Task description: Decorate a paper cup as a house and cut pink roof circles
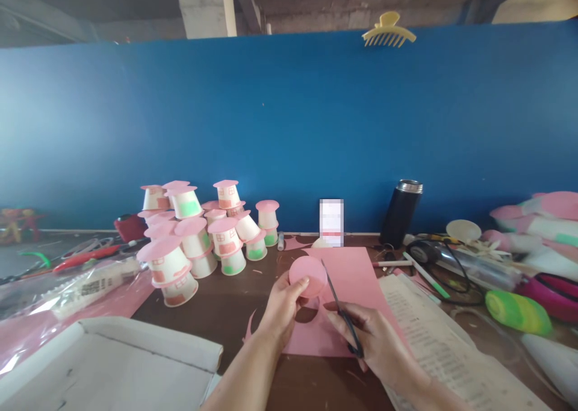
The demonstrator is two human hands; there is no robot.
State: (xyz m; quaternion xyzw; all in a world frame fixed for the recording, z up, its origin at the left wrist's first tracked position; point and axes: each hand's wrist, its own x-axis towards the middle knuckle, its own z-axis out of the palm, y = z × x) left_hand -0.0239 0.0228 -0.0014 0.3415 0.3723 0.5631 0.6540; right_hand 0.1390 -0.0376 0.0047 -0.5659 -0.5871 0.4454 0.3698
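A round pink paper disc [307, 274] is pinched in my left hand [285, 305], thumb on its face. My right hand [365, 330] grips a pair of scissors [345, 318] with dark handles, the blades pointing up beside the disc's right edge. Whether the blades touch the paper I cannot tell. Beneath both hands lies a pink sheet [356, 272] with a round piece cut out of it. To the left stand several stacked white paper cups [194, 242] with pink disc tops and drawn windows, doors and green patches.
An open white cardboard box [112, 363] lies at the front left. At the back are a blurred phone [331, 223] and a black bottle [400, 215]. Printed paper [433, 333], markers, a yellow-green object [517, 312] and more clutter cover the right. A blue partition [293, 128] closes the back.
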